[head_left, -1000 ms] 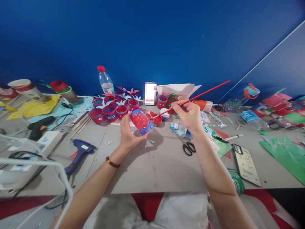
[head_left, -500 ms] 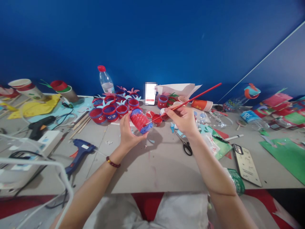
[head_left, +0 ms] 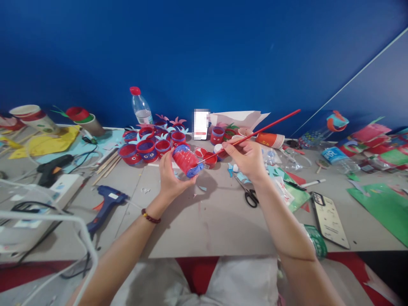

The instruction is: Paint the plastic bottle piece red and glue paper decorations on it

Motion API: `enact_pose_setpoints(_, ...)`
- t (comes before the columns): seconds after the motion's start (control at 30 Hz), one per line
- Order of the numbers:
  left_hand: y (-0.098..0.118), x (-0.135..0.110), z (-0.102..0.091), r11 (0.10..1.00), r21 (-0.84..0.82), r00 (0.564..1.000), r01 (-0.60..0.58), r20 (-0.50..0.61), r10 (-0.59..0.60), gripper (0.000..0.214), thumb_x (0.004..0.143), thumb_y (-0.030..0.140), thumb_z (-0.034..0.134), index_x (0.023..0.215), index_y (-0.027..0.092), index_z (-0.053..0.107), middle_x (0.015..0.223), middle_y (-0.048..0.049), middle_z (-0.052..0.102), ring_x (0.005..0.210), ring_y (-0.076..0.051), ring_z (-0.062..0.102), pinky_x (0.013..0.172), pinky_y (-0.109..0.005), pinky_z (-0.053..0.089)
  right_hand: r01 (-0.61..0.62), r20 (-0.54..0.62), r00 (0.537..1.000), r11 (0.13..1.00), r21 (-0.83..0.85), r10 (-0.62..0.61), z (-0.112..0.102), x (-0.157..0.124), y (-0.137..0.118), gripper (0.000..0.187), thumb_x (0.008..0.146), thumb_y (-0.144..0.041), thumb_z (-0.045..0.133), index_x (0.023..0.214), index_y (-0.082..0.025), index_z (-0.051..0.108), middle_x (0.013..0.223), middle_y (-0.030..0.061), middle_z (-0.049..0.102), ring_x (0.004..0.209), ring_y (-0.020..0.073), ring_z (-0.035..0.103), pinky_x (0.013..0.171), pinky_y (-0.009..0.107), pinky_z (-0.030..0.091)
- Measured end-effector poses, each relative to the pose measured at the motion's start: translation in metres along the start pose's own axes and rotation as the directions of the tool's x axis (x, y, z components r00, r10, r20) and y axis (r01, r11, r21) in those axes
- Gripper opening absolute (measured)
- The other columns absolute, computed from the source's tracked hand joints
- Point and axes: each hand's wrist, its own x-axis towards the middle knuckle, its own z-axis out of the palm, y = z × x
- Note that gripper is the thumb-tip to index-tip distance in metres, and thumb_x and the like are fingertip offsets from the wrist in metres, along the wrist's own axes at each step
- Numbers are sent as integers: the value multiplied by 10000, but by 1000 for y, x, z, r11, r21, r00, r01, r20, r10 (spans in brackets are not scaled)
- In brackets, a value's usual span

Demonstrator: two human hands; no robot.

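Light, even strokes along the ridges should limit streaks. At centre frame, the left hand (head_left: 171, 177) grasps the tilted bottle (head_left: 184, 160); the right hand (head_left: 247, 158) pinches the slim red brush (head_left: 277, 123), its tiny tip seemingly touching. The bottle is ribbed, rounded, red with blue ends.

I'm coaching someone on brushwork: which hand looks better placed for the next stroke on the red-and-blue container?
Probably the right hand: it holds the red brush, tip at or near the container, which the left hand grips.
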Motion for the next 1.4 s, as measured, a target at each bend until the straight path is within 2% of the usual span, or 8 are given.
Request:
enact_pose_setpoints(0.23,2,0,-1,1000,-10,1000,4,-7,-4,1003,560,436,842,1406,221,348,1328,-152,494,1223,-345,512,1034,-540,435,6,-19,1000,1000,3,-6,-1,0,-4,222,795,-399,704,759,-182,730,736,34,746,694,181,713,645,295,600)
enact_pose_setpoints(0.47,1,0,-1,1000,-19,1000,-14,4,14,1021,555,477,843,1407,228,339,1326,-148,490,1216,-349,513,1021,-542,446,47,-36,998,998,29,-46,-5,6,5,249,801,-436,710,755,-190,715,758,36,744,705,190,720,657,319,605)
enact_pose_setpoints(0.57,2,0,-1,1000,-26,1000,-17,18,17,1022,559,497,838,1406,233,331,1328,-148,483,1213,-350,517,1011,-542,454,23,-70,997,998,65,-19,-8,10,7,266,780,-464,732,773,-199,712,729,34,739,682,201,730,667,344,618)
enact_pose_setpoints(0.7,6,1,-2,997,-65,998,-35,55,39,1010,579,431,840,1414,220,312,1322,-158,479,1219,-341,518,1006,-521,465,-14,-117,993,990,141,31,-13,13,10,285,756,-480,756,770,-201,702,687,26,726,642,200,731,661,349,629)
enact_pose_setpoints(1.0,6,2,-1,996,-84,995,-36,90,44,994,562,399,849,1396,221,340,1331,-151,471,1233,-348,497,1031,-550,442,-57,37,998,991,120,52,3,5,10,352,752,-527,743,806,-181,706,751,33,734,671,179,710,673,322,623)
enact_pose_setpoints(1.13,6,2,-2,995,-78,995,-63,72,68,1000,548,404,855,1391,218,351,1310,-147,492,1205,-343,515,1009,-541,459,-24,-24,999,998,65,26,2,7,11,374,738,-560,739,758,-188,703,730,31,731,669,179,707,654,307,616)
enact_pose_setpoints(1.3,6,2,-2,994,-78,993,-81,76,87,1021,528,409,864,1391,221,352,1302,-146,494,1201,-345,517,998,-535,470,-44,-20,999,988,150,47,-6,15,16,357,733,-543,752,752,-192,691,710,26,739,644,194,731,634,318,635)
enact_pose_setpoints(1.4,5,3,-2,991,-95,992,-94,73,102,1022,532,403,860,1399,225,348,1304,-144,494,1195,-340,523,991,-533,477,-63,-62,995,984,168,74,-11,19,17,337,710,-521,779,743,-199,685,655,15,731,598,196,728,611,325,641)
